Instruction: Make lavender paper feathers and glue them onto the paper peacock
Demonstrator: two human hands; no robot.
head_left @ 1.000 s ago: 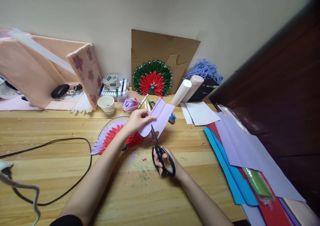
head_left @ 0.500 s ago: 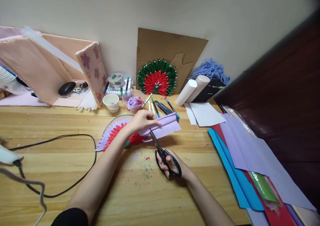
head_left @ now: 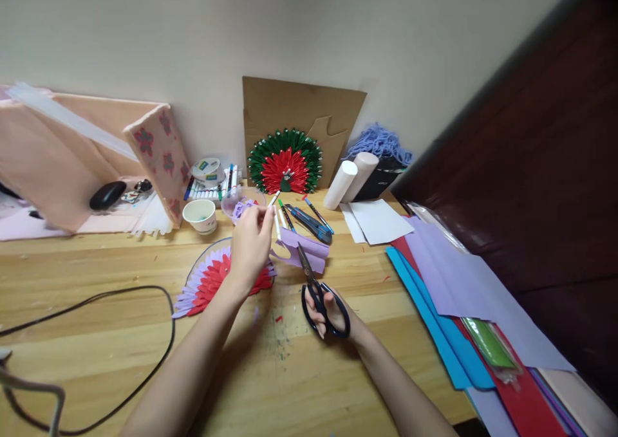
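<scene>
My right hand (head_left: 321,311) grips black-handled scissors (head_left: 313,279), their blades pointing up and away to the left. At the blade tips is a folded piece of purple crepe paper (head_left: 311,249), its left edge curved. My left hand (head_left: 251,244) is pinched just left of that paper, below the clear bowl (head_left: 251,199) with purple scraps. What its fingertips hold, if anything, I cannot make out. Under my left wrist lies a fan-shaped peacock craft (head_left: 212,279) with purple and red paper petals, partly covered by the hand.
A green and red peacock (head_left: 285,161) stands against cardboard (head_left: 304,102). Behind my hands lie markers (head_left: 316,210) and a utility knife (head_left: 309,223). A paper cup (head_left: 199,217) stands left of the bowl. Coloured paper sheets (head_left: 463,289) cover the right side; a black cable (head_left: 167,302) loops left.
My left hand has drawn back and up from the purple paper, which it was holding across the scissors. The paper stays at the blades. The view has shifted slightly.
</scene>
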